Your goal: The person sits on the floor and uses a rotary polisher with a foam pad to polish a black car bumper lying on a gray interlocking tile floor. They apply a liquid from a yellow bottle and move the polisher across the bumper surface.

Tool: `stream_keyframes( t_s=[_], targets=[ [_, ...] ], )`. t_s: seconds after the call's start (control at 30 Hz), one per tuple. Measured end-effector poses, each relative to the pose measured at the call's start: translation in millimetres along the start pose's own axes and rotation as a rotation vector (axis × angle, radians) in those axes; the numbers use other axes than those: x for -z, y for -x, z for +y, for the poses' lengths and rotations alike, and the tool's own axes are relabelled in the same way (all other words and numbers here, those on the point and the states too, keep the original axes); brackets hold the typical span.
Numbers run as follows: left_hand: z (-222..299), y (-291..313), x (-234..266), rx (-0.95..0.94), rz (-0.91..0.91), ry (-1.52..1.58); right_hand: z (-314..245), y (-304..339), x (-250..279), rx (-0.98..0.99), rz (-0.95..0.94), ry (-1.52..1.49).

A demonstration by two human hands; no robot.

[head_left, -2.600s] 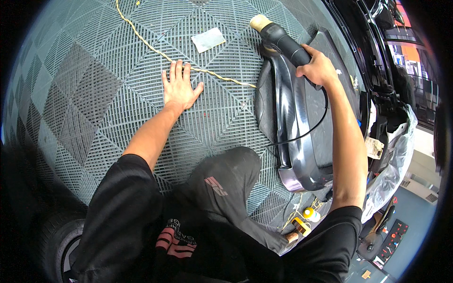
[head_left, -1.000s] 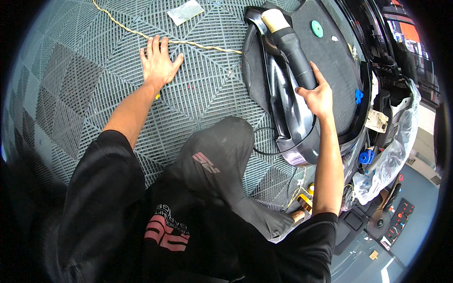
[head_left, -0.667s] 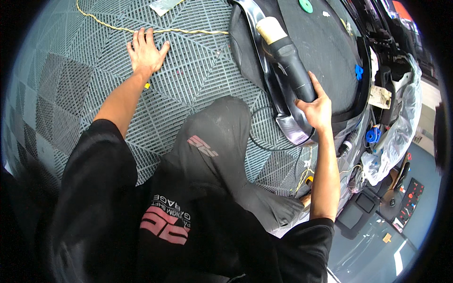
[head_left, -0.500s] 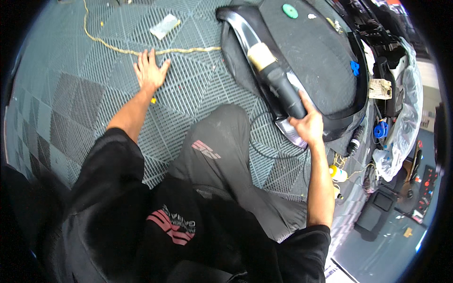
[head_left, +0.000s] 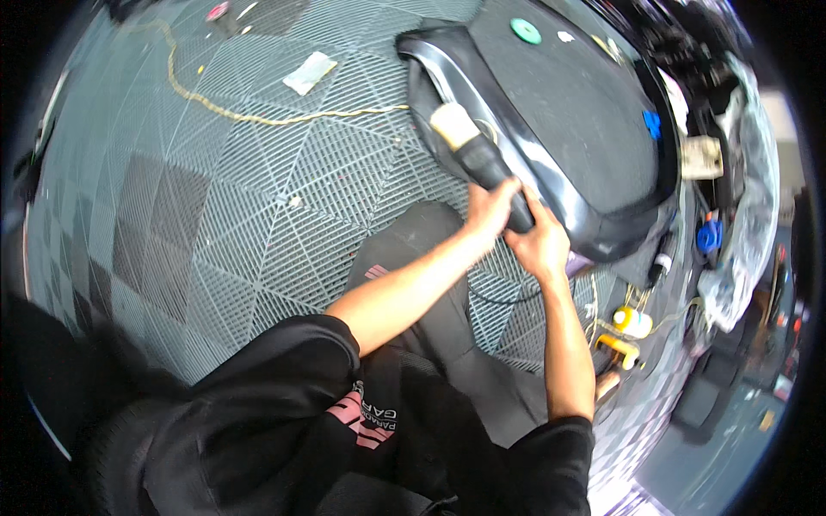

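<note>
A black cylindrical power tool (head_left: 484,163) with a cream-coloured nozzle end slants in front of me, its nozzle pointing up and left over a glossy black curved panel (head_left: 551,176), which looks like car trim. My left hand (head_left: 489,208) is closed on the middle of the tool's black body. Behind it, my right hand (head_left: 540,245) grips the tool's rear end, with its fingers partly hidden. The panel rests on the floor and frames a dark grey flat surface (head_left: 572,112). Whether the nozzle touches the panel I cannot tell.
Grey grid floor tiles (head_left: 258,215) spread around me. A yellowish rope (head_left: 258,119) and a pale packet (head_left: 310,73) lie at the upper left. On the right are a green disc (head_left: 526,32), a yellow-and-white bottle (head_left: 632,322), a blue roll (head_left: 709,234) and clear plastic sheeting (head_left: 744,189).
My left hand has left the floor and moved right onto the tool. The tool and my right hand have shifted slightly left and down, and the view has turned a little.
</note>
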State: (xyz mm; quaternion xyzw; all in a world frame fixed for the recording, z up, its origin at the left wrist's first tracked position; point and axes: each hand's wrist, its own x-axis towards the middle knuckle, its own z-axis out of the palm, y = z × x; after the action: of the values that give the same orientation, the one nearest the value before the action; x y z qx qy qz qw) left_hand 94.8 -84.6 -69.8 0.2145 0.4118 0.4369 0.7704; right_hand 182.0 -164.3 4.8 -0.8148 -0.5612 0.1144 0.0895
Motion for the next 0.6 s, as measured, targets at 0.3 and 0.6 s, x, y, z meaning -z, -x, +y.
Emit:
stream_keyframes(
  t_s=[0.3,0.6],
  targets=[
    [13,-5,0,0.26,-0.021,0.107,11,-1,-16,0.098,0.137,0.002],
    [-59,83,-17,0.571,-0.18,0.104,96,111,4,0.079,0.242,-0.021]
  ],
)
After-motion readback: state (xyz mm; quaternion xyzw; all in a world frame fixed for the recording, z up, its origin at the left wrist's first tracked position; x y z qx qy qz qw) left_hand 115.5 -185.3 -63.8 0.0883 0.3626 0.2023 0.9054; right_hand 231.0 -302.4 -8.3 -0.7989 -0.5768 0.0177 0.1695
